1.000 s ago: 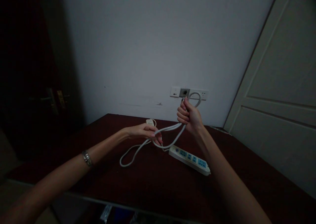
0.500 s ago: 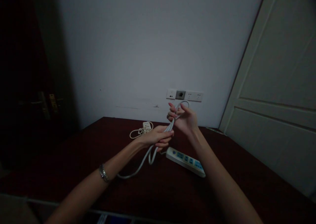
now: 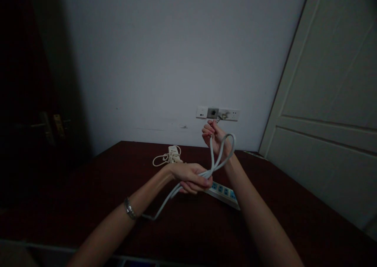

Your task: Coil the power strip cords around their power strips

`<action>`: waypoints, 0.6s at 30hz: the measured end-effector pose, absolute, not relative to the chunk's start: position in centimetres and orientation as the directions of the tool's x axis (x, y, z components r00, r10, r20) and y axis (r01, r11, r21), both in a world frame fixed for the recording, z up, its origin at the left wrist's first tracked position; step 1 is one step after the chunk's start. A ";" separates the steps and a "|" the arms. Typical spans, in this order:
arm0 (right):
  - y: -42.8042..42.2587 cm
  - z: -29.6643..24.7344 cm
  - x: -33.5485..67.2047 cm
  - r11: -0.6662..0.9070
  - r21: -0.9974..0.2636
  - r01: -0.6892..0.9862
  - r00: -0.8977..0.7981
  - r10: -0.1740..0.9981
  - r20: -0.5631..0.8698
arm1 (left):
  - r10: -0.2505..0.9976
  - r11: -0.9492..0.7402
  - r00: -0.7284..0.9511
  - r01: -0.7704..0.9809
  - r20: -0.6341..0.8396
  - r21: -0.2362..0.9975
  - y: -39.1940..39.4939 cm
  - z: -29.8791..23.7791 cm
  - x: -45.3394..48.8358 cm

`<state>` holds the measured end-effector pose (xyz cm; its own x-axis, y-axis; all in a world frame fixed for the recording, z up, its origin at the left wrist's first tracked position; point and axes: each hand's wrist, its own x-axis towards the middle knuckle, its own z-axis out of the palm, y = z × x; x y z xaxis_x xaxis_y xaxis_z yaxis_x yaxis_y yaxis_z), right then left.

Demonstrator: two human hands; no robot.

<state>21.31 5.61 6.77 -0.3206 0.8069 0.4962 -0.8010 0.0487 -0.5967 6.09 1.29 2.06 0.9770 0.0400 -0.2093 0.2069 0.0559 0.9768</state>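
Note:
My left hand (image 3: pixel 196 179) is closed around a folded bundle of white cable (image 3: pixel 217 165). The cable's loop sticks out to the right, in front of my right wrist, and its tail hangs down to the left toward the tabletop. My right hand (image 3: pixel 212 135) is raised just above the loop with its fingers pinched. A small, thin, blurred greyish thing (image 3: pixel 219 118) shows at those fingertips; its kind I cannot make out. One strand of cable reaches up to the right palm. Behind the hands lies a white power strip (image 3: pixel 225 198) with blue sockets, partly covered by both arms.
A smaller white extension socket (image 3: pixel 173 151) with its cord bundled lies farther back on the dark red table (image 3: pixel 135 157). Wall outlets (image 3: pixel 202 112) are on the wall behind. A pale panelled door (image 3: pixel 326 117) stands at the right and a dark door with a handle (image 3: pixel 47 125) at the left.
My right hand has come off the cable loop and risen slightly, fingers now pinched. My left hand has moved slightly right and down, with the loop now tipping to the right.

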 end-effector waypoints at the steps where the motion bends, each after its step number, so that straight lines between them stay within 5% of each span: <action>1: 5.7 6.6 20.9 0.040 -0.598 -0.801 -0.322 0.812 0.486 | 0.025 0.042 0.976 0.216 -0.217 0.975 1.1 2.2 6.4; 4: 6.7 5.3 20.5 0.026 -0.602 -0.798 -0.282 0.867 0.411 | 0.075 -0.001 0.989 0.125 -0.124 0.992 0.9 2.6 6.4; 11: 7.1 -2.1 22.2 0.068 -0.622 -0.780 -0.084 0.974 0.211 | 0.568 -0.234 0.767 -0.197 0.299 0.952 4.2 3.0 2.9; 15: 3.5 -4.4 21.5 0.164 -0.790 -0.590 -0.094 0.958 0.270 | 0.794 -0.327 0.532 -0.033 0.294 0.944 7.5 1.6 1.9; 18: 0.4 -3.6 20.4 0.385 -0.899 -0.207 -0.072 0.911 0.407 | 0.857 -0.465 0.385 0.296 0.341 0.834 9.0 0.1 2.3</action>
<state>20.36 0.41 -3.64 -0.0723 0.9107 0.4068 -0.2072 0.3852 -0.8992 2.32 9.03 0.08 0.3849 0.8575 0.3414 0.2962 -0.4651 0.8342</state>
